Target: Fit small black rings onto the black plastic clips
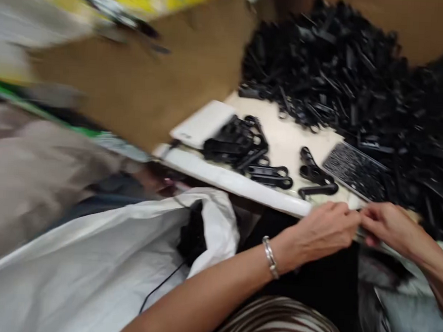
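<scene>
My left hand (327, 231), with a silver bracelet at its wrist, is closed at the table's front edge. Its fingertips meet those of my right hand (391, 227), which is also pinched closed. What lies between the fingers is hidden. Just behind them a shallow tray (355, 168) of small dark pieces rests against the big heap of black plastic parts (338, 63). Several loose black parts (314, 171) lie on the pale tabletop left of the tray. More black parts (237, 142) are piled by a white box (203, 123).
A large white sack (90, 258) with black items inside hangs open below the table's white edge (235, 181). A brown cardboard panel (155, 73) stands at the back left. Another person's blurred clothing (39, 176) is at the left. Plastic bags (407, 314) sit lower right.
</scene>
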`<state>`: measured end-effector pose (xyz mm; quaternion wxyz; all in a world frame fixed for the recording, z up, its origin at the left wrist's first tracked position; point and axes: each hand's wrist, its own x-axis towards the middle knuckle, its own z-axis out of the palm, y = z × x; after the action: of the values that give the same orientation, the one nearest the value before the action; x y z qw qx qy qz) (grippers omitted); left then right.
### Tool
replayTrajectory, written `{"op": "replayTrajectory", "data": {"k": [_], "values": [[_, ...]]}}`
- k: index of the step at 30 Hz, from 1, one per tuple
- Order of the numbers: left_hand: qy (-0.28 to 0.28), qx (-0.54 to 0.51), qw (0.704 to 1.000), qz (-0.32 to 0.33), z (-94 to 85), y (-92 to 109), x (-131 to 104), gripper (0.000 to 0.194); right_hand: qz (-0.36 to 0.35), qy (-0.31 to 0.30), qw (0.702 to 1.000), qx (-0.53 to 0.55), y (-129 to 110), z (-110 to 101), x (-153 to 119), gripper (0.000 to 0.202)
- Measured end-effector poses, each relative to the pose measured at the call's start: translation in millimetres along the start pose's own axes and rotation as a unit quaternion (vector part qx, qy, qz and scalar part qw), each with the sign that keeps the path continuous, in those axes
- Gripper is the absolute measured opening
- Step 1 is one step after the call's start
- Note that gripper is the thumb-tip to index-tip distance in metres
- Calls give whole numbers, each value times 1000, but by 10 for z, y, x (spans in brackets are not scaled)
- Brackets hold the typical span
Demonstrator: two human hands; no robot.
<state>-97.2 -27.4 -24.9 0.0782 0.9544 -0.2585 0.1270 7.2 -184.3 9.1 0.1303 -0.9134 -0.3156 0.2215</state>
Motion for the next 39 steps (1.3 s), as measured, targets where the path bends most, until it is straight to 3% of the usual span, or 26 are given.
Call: {"op": "replayTrajectory", "data": {"k": [2, 4, 6, 8, 10, 12, 14, 16, 19, 22, 35, 39], "values": [[-13, -22, 1000, 6, -1, -74, 29, 20, 28, -10, 998, -63, -51, 9, -32, 27], [-35, -33, 999, 11, -33, -102, 59, 19, -5, 21, 989, -147, -131, 35, -3, 21], [-53, -45, 998, -3, -65, -90, 78, 18, -6, 45, 988, -149, -167, 63, -7, 21], [-55, -62, 996, -37, -59, -65, 77, 18, 14, 51, 998, -35, -121, 98, -71, 22], [-24, -84, 993, -73, -8, -36, 50, 19, 32, 86, 985, 146, -6, 157, -174, 20], [48, -110, 987, -105, 69, 4, 5, 22, 51, 173, 933, 312, 113, 239, -288, 23], [134, -137, 972, -138, 143, 68, -41, 27, 75, 239, 865, 436, 167, 324, -386, 41], [204, -158, 952, -164, 193, 151, -72, 29, 83, 240, 807, 534, 128, 397, -444, 56], [263, -160, 935, -174, 217, 276, -82, 31, 63, 195, 736, 645, -47, 469, -443, 66], [286, -145, 930, -179, 212, 356, -74, 33, 50, 193, 694, 692, -212, 506, -382, 60], [316, -204, 905, -200, 182, 476, -73, 29, 100, 255, 669, 691, -316, 590, -228, 40], [331, -236, 881, -242, 166, 430, -90, 27, 75, 181, 668, 718, -267, 551, -262, 45]]}}
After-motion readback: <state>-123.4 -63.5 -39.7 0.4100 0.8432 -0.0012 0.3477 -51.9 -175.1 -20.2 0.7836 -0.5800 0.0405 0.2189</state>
